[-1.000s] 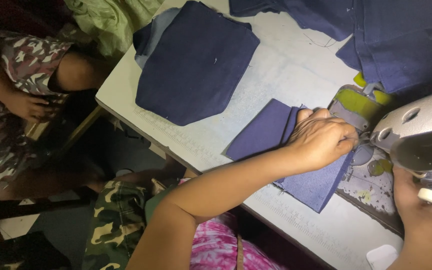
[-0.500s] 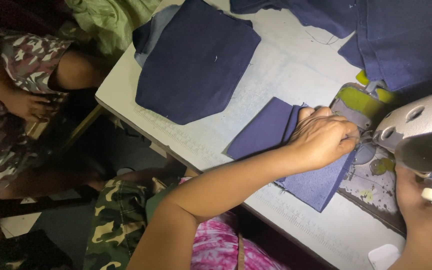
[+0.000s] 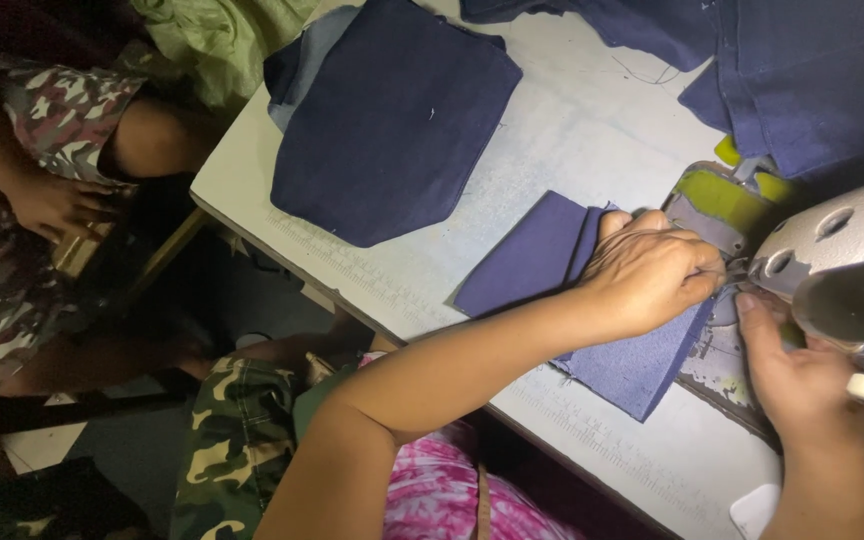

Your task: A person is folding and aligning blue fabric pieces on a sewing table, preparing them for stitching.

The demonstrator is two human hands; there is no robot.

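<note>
We press our left hand (image 3: pixel 652 272) down, pinching the small folded navy cloth piece (image 3: pixel 592 300) beneath it; our right hand (image 3: pixel 802 385) fingers touch its edge under the grey sewing machine head (image 3: pixel 842 270)

Person seen from above: both forearms bare, left hand (image 3: pixel 652 272) and right hand (image 3: pixel 802 380) without gloves or rings; pink tie-dye top at bottom centre, green camouflage trousers at lower left
</note>
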